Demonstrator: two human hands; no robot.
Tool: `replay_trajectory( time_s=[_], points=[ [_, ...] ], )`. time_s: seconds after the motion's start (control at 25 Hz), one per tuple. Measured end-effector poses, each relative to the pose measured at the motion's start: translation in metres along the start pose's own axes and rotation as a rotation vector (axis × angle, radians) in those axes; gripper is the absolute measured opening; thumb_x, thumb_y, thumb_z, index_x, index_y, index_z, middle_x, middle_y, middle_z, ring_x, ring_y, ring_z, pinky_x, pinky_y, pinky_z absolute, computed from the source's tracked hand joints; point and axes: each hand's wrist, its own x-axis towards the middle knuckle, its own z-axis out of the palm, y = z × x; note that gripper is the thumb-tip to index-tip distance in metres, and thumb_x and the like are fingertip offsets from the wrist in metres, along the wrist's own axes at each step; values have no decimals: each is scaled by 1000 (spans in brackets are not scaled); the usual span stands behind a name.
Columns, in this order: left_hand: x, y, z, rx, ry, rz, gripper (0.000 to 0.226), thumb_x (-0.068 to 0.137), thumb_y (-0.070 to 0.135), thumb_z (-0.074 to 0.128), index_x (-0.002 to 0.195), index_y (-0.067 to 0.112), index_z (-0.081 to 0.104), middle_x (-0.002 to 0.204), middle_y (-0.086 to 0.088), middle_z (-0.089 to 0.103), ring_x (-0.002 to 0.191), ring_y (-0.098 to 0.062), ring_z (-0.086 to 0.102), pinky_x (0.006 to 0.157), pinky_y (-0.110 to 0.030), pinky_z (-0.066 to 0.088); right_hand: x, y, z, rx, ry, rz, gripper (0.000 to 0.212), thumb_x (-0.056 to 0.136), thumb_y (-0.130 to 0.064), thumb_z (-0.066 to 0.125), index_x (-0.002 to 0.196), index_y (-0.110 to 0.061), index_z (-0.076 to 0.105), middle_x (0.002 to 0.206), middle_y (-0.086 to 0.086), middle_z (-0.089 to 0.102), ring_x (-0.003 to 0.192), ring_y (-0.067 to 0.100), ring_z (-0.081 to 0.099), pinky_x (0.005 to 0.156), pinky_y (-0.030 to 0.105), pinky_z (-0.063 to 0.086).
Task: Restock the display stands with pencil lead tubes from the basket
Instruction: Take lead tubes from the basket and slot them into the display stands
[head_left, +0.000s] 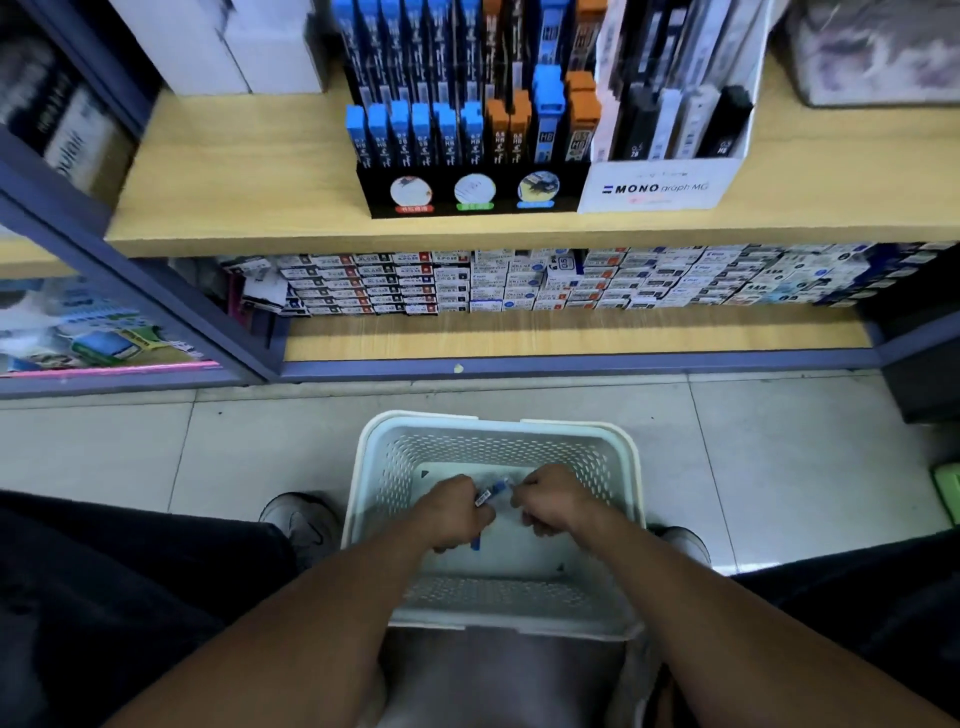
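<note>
Reaching down w/ both hands into white perforated basket (621, 467) on tiled floor (779, 467), between person's shoes. Left hand (451, 512) fingers curled round blue-capped pencil lead tubes (491, 493); barcode end pokes out top of fist toward the right hand, another blue end shows below the fist. Count in the grip unclear, prob. two or more. Right hand (551, 501) fingers curled, fingertips just beside the tube's tip; can't tell whether it pinches anything or just touches.

Above, wooden shelf (234, 197) carries black display stand (472, 192) w/ rows of blue-capped and orange-capped lead tubes, upright in slots. Just right of it, touching, white MONO graph display box (660, 187) w/ black and white tubes. Lower shelf (519, 338) holds stacked small boxes (519, 283) along the back. White boxes (223, 41) at upper shelf's back left.
</note>
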Motion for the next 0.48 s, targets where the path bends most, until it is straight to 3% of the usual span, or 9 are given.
replay_trajectory(
  time_s=[0.12, 0.28, 0.36, 0.48],
  points=[
    [-41, 21, -30, 1, -77, 36, 38, 98, 25, 46, 69, 5, 62, 55, -10, 56, 35, -15, 44, 38, -19, 34, -38, -20, -25, 124, -101, -89, 12, 92, -3, 57, 92, 0, 68, 78, 16, 71, 63, 23, 69, 59, 26, 53],
    [-88, 52, -75, -20, -31, 96, 28, 96, 26, 44, 75, 11, 55, 55, -7, 56, 38, -16, 41, 41, -20, 30, -86, -51, -71, 160, -192, -268, 12, 89, -2, 66, 77, -4, 67, 84, 20, 73, 78, 28, 73, 58, 25, 53],
    [-109, 77, -107, -82, 48, 151, 22, 97, 24, 45, 82, 10, 54, 52, -4, 54, 37, -14, 39, 41, -21, 28, -111, -78, -103, 226, -161, -363, 12, 92, 0, 64, 80, -1, 66, 83, 20, 70, 71, 25, 69, 61, 26, 55],
    [-140, 126, -163, -175, 210, 228, 21, 103, 24, 47, 97, 5, 53, 56, -2, 50, 37, -10, 38, 36, -20, 27, -157, -126, -157, 307, 40, -567, 15, 98, 0, 58, 87, -1, 68, 72, 10, 61, 59, 15, 54, 55, 22, 46]
  ],
)
